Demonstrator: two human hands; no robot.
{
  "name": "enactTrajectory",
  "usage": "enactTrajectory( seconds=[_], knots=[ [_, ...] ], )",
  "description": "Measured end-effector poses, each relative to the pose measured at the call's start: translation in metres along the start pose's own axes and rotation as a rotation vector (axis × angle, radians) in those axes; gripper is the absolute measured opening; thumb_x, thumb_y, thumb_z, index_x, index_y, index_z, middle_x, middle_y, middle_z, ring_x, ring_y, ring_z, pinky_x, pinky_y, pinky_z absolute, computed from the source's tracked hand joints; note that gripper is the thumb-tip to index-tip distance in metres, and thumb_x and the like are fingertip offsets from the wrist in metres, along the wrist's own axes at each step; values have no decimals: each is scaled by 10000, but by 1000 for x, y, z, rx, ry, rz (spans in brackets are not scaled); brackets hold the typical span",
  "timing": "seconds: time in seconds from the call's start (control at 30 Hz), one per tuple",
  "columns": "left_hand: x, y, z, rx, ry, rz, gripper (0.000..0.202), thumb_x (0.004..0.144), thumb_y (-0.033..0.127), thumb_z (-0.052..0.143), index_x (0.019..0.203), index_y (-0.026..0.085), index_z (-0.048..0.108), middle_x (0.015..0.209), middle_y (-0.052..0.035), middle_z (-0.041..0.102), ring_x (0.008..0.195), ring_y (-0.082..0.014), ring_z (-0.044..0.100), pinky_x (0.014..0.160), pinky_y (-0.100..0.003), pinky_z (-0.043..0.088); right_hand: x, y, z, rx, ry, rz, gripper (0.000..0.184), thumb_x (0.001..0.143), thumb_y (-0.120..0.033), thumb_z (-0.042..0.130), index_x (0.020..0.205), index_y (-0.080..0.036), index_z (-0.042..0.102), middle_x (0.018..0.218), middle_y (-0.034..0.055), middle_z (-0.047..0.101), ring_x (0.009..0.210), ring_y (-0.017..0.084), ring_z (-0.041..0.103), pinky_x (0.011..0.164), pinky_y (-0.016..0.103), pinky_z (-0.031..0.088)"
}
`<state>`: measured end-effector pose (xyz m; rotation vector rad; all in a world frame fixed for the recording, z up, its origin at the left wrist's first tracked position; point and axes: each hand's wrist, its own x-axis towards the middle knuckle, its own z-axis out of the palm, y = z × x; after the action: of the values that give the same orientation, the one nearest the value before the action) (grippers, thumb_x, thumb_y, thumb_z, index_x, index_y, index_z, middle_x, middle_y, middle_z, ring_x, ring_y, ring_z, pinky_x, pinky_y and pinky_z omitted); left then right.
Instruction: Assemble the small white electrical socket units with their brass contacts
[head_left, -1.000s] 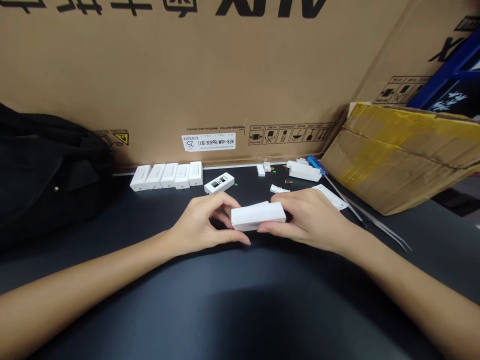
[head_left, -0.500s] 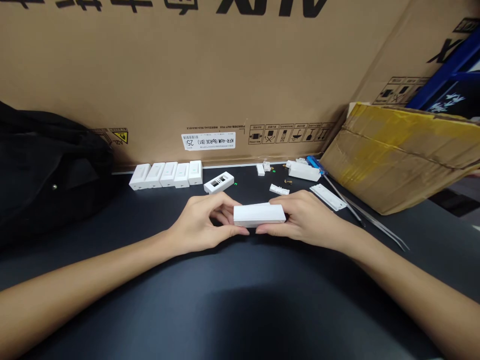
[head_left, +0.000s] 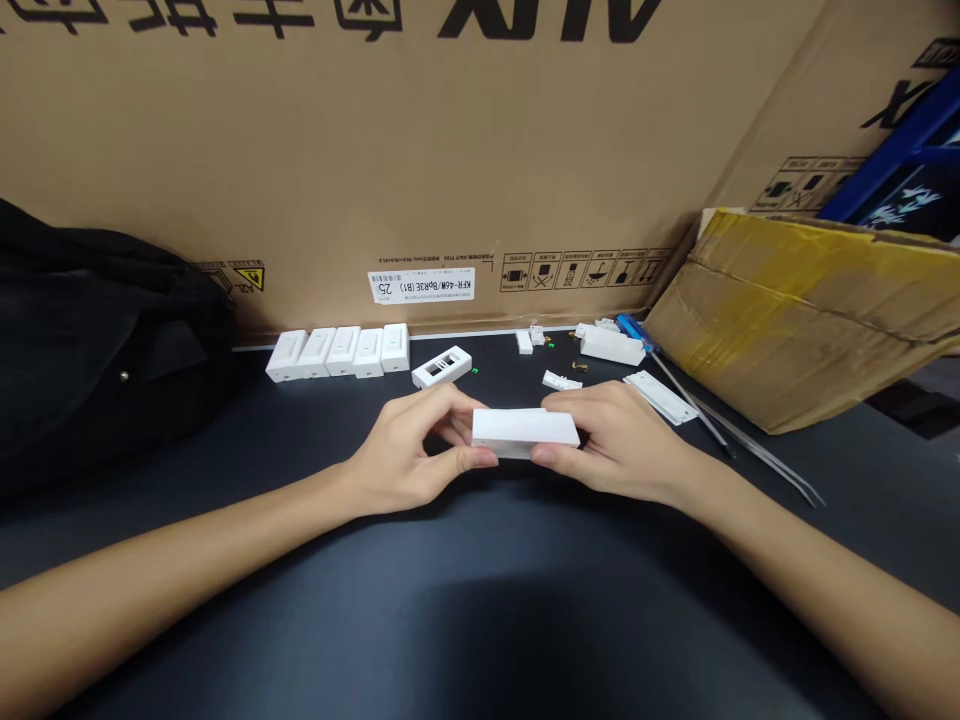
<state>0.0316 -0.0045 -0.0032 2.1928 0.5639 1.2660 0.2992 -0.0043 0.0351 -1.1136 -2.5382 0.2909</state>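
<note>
I count my two hands (head_left: pixel 409 450) and one white case (head_left: pixel 525 427) between them. I have five white switch units (head_left: pixel 343 350) in a row, one white frame (head_left: pixel 424 377), one small white block (head_left: pixel 524 343), one slotted white strip (head_left: pixel 562 382), one white housing (head_left: pixel 612 347) and one flat white plate (head_left: pixel 660 397). I see two green bits (head_left: pixel 475 371) and at least one brass-coloured piece (head_left: pixel 580 367). My tools number two: one screwdriver (head_left: pixel 631 327) and one pair of tweezers (head_left: pixel 772 461). I also count one black bag (head_left: pixel 112 350) and one yellow-smeared carton (head_left: pixel 795 320)
</note>
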Motion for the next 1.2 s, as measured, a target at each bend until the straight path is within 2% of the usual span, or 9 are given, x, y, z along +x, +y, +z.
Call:
enactTrajectory(
  seconds=[0.23,0.4,0.5,0.57,0.67,0.77,0.9,1.07,1.2],
  knots=[
    [0,2,1,136,14,106,183,992,229,800,1093,122,692,887,-22,717,698,-95,691,647,-160,625,-1,-3,1,-73,48,-9,813,996,-928,249,672,-223,492,579,27,558,553,155,487,580,325,224],
    [0,0,0,172,11,135,170,1013,250,774,1087,132,676,862,-15,688,683,-102,658,626,-182,612,0,-3,0,-94,39,-22,806,996,-930,229,670,-233,468,567,24,555,537,160,481,569,324,236],
    [-1,-4,0,197,12,172,187,1006,257,791,1092,133,682,850,-13,686,675,-104,657,626,-193,609,-2,0,-4,-111,-13,-5,736,1021,-882,312,710,-238,483,630,31,609,559,172,516,568,320,262],
    [-1,-8,1,235,32,212,234,964,253,848,1096,134,697,824,-4,688,657,-101,648,616,-198,596,-3,2,-7,-104,-54,39,615,1038,-791,447,810,-231,560,748,42,683,618,187,582,586,315,324],
    [-1,-12,1,288,38,253,247,925,202,871,1111,143,720,820,0,697,652,-97,643,605,-198,581,-5,5,-5,-52,-50,67,486,1003,-662,640,1150,-199,657,1003,79,761,785,227,691,664,332,456],
    [-1,-12,1,308,4,278,212,944,143,787,1147,159,725,896,-25,717,705,-106,670,626,-200,601,-4,4,1,-10,-32,-45,573,998,-569,712,1413,-187,614,1211,123,745,1028,276,713,806,387,546],
    [-1,-9,-1,334,-82,302,232,941,124,771,1165,165,724,991,-56,743,755,-115,716,679,-200,633,-2,-1,6,55,-85,-207,393,1065,-463,664,1370,-215,684,1256,120,739,1126,280,645,930,439,553],
    [-1,-9,-3,307,-122,348,268,975,128,756,1235,180,714,1097,-92,780,881,-147,776,780,-217,672,-3,-3,6,42,-121,-240,377,1088,-436,631,1386,-209,673,1293,104,743,1151,277,611,962,444,549],
    [0,-8,-4,309,-105,350,254,1009,239,791,1244,178,716,1108,-99,782,912,-160,790,804,-230,686,-1,-6,9,-163,4,-325,414,1035,-357,627,1373,-121,645,1275,155,723,1082,296,643,907,446,541]
  ],
)
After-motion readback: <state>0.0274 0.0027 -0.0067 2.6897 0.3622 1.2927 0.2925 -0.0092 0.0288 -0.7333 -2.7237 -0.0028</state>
